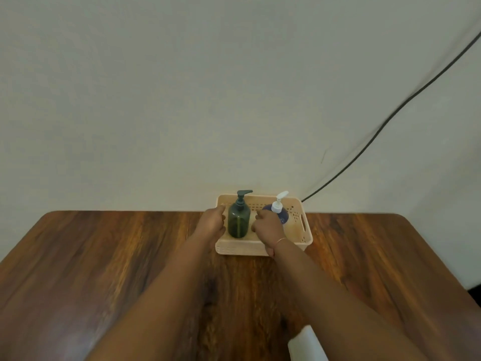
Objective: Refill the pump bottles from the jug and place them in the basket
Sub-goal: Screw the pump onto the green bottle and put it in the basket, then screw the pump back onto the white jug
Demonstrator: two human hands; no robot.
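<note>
Basket [242, 250] at far table [104, 256] edge; left hand [213, 220] at its rim, right hand [268, 227] beside green bottle [239, 222], grips unclear.

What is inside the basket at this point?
Two upright pump bottles: a green bottle and a blue bottle with a white pump. The left hand and right hand hide part of the basket floor and the blue bottle's base.

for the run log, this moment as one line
green bottle: in basket | white-pump bottle: in basket | left hand: beside green bottle | right hand: between bottles
</note>
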